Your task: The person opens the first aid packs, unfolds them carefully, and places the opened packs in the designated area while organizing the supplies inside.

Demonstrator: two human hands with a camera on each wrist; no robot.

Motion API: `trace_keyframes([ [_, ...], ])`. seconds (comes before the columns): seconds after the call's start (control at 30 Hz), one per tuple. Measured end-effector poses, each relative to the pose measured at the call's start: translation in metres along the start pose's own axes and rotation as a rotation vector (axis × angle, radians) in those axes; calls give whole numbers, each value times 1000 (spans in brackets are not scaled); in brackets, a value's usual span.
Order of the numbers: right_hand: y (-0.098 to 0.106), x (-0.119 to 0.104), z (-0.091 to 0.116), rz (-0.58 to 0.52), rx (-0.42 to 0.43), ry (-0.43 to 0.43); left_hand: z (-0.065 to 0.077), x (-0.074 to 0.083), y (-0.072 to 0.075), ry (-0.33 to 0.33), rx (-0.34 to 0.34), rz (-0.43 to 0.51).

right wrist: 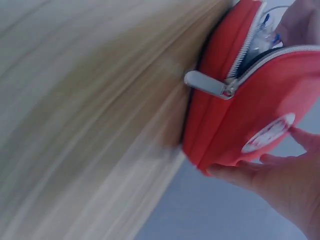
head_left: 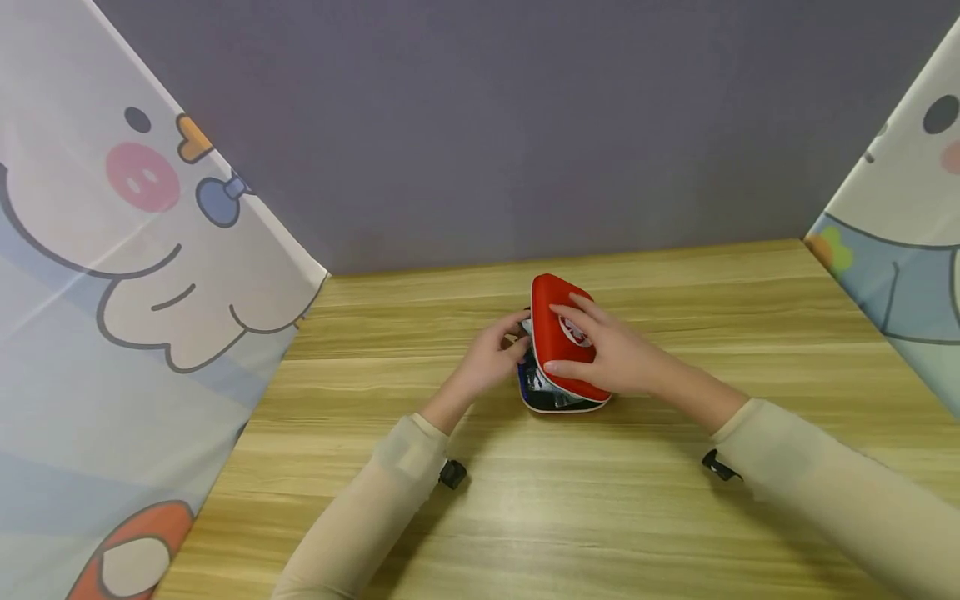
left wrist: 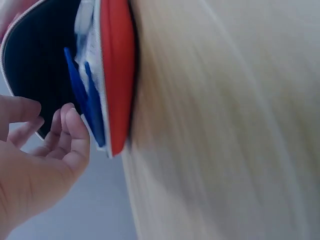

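A red zippered case with a white round emblem stands on the wooden table, its lid partly raised. Inside its dark lower half lie clear plastic packets and, in the left wrist view, a blue item with two prongs. My right hand rests on the lid with thumb and fingers spread about the emblem. At the gap on the left side is my left hand, its fingers loosely bent by the lid's edge. Nothing shows between those fingertips.
A silver zipper pull hangs at the case's corner. The wooden table ends at a grey wall panel behind. Cartoon-printed cloths border the table on the left and right.
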State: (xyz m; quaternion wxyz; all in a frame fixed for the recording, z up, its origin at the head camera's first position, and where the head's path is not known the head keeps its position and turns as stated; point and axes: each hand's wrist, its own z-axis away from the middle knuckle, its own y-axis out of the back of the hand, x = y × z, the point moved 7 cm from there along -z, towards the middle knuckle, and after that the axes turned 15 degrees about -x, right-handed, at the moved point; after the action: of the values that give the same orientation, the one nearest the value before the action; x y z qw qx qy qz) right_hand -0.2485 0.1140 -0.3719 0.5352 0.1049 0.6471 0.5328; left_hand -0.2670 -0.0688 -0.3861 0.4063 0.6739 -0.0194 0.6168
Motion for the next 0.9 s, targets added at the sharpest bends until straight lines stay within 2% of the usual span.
trace_keyframes([
  [0.17, 7, -8, 1, -63, 50, 42, -1, 21, -8, -98, -63, -115],
  [0.27, 14, -7, 4, -75, 71, 27, -1, 24, -9, -109, -75, -121],
  [0.33, 17, -6, 6, -70, 82, 8, -2, 18, -6, -69, -45, -111],
  [0.47, 25, -3, 12, -81, 100, -4, -1, -2, 3, 86, 29, -76],
  [0.53, 29, -2, 15, -108, 112, 0, 0, -12, 4, 162, 27, -66],
  [0.6, 32, 0, 18, -126, 122, 1, 0, -19, 4, 204, 9, -62],
  [0.67, 35, 3, 21, -151, 130, 7, -1, -25, 3, 222, -2, -48],
  [0.73, 38, 7, 24, -172, 139, 2, -1, -30, 3, 226, 2, 9],
  [0.9, 43, 14, 32, -259, 169, 8, -2, -35, 7, 206, 61, 177],
])
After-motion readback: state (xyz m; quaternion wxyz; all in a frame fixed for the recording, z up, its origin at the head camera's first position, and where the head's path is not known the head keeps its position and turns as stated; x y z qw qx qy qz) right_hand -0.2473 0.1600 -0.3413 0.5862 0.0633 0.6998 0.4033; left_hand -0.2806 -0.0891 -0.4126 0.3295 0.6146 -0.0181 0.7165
